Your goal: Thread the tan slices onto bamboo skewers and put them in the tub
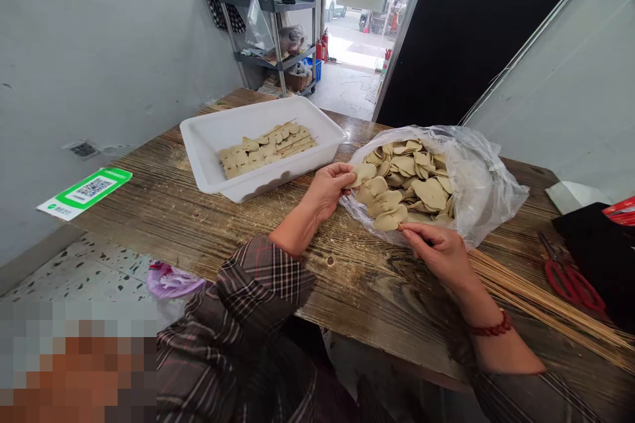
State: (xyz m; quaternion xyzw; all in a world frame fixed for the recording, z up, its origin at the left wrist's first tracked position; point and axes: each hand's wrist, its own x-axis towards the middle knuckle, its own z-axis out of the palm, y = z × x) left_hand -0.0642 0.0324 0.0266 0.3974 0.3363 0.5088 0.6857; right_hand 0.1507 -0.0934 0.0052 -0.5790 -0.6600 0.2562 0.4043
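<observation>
Several flat, beige, roundish slices (385, 202) are threaded in a row on a thin wooden skewer between my hands. My left hand (328, 189) pinches the slice at the far end of the row. With closed fingers, my right hand (439, 252) grips the skewer's near end, just below the last slice. Right behind them, an open clear plastic bag (479, 175) holds a heap of loose beige slices (430, 193). To the left, a white plastic tub (208, 168) contains rows of filled skewers (268, 147).
A bundle of bare skewers (540, 301) lies at the right beside red-handled scissors (570, 277) and a black item. A green and white QR code card (86, 193) is at the wooden table's (163, 211) left edge. Beyond stand a grey shelf cart (272, 3) and a glass door.
</observation>
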